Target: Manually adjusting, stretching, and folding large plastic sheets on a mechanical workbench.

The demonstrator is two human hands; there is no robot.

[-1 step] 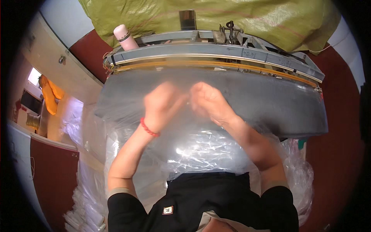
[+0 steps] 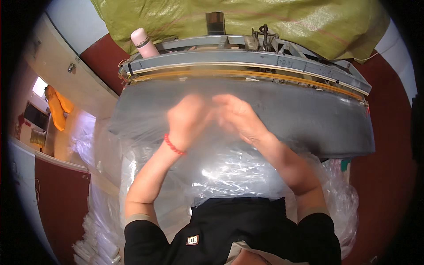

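Clear plastic film (image 2: pixel 238 174) lies crumpled and shiny across my lap and spreads up over the front of a dark grey padded surface (image 2: pixel 318 119). My left hand (image 2: pixel 189 117), with a red braided band at its wrist, is closed on film that pulls taut toward the left; motion blurs its fingers. Close beside it, my right hand (image 2: pixel 238 115) has its fingers curled toward the left fingertips. Its thumb side is smeared, and whatever lies between those fingers is too unclear to name. Both hands are raised above the grey surface.
Behind the grey surface runs a long metal frame (image 2: pixel 221 56) with an orange strip (image 2: pixel 247 73) and a clamp (image 2: pixel 265 37). A pink bottle (image 2: pixel 145 44) stands on its left. Yellow-green woven sheeting (image 2: pixel 282 20) hangs beyond. More film (image 2: pixel 95 229) trails down at left.
My left hand has shifted slightly to the right. The fingers of my right hand have reached a little farther left, narrowing the space between the hands.
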